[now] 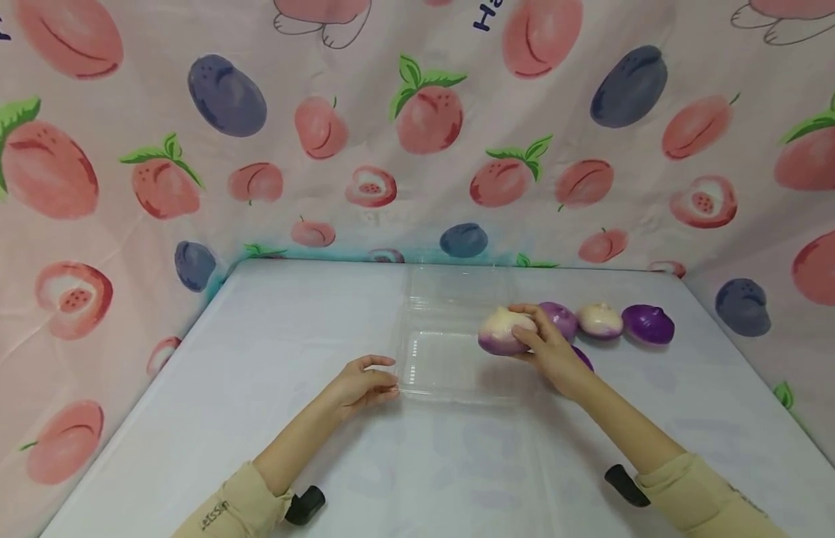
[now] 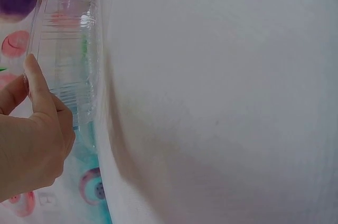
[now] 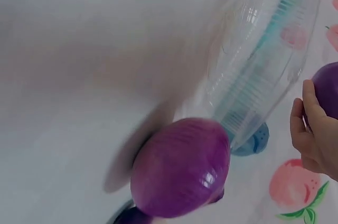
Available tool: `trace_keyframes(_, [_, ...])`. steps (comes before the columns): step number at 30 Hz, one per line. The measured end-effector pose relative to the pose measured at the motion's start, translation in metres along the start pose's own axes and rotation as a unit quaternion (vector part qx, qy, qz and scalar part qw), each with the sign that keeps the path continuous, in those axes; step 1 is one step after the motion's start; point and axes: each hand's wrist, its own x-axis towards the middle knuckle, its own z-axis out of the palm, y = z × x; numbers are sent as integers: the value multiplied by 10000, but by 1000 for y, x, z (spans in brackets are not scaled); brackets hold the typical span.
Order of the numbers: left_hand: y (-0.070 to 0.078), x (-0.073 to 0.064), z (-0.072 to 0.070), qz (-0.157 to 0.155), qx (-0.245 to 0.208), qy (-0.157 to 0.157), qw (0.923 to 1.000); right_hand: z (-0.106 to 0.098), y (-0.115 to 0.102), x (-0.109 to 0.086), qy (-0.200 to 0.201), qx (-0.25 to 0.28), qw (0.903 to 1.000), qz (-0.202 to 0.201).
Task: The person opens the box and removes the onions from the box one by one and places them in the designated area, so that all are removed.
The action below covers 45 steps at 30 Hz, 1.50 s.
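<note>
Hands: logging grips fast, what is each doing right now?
Left hand: fingers touch the clear plastic container edge.
Right hand: holds a purple-and-white onion.

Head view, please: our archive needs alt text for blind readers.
A person's right hand holds a purple-and-cream onion over an open clear plastic container that the left hand touches. More onions lie on the white table.

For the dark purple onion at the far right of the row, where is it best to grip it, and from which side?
Probably from above, fingers around its widest middle. The dark purple onion lies low and rounded on the table, its right side free, while a paler onion sits close on its left. Its smooth skin favours a wrapping hold over a fingertip pinch.
</note>
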Motion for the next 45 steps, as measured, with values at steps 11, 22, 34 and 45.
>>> trace_keyframes(11, [0,-1,-1,17,38,23,10000,-18,-13,-9,415,-1767,9823,-459])
trace_keyframes(22, [-1,-2,-1,-17,72,34,10000,-33,-11,-13,674,-1339,9857,-774])
trace_keyframes(34, [-3,1,-2,-16,41,35,10000,-64,-19,-21,918,-2221,9688,-604])
trace_keyframes(45, [-2,3,0,-17,-15,156,9999,-86,-11,-28,1132,-2755,9527,-597])
